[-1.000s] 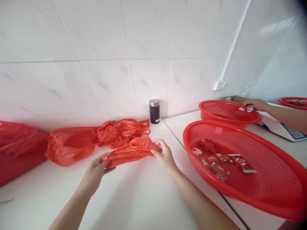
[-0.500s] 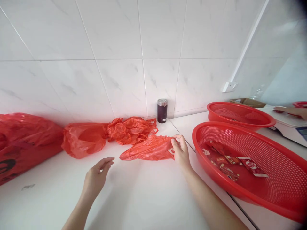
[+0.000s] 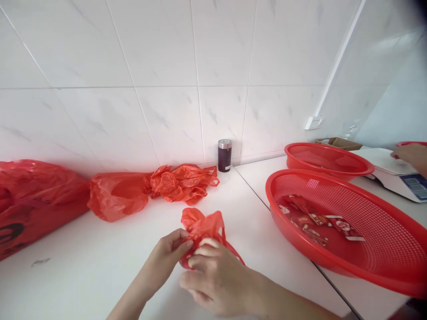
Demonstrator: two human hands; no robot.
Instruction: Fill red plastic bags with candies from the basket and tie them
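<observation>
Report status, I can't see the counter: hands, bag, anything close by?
Left hand and right hand both pinching one red bag above the counter. Bag crumpled. Bag pile behind, basket to the right, both apart.

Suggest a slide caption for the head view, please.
Both hands, left and right, grip a crumpled red plastic bag beside a red basket.

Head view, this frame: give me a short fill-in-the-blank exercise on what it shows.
1. Both hands, left hand and right hand, grip a crumpled plastic bag coloured ____.
2. The wrapped packets lie inside the ____ of the two red baskets.
3. The dark jar stands against the tiled ____.

Missing words: red; nearer; wall
</observation>
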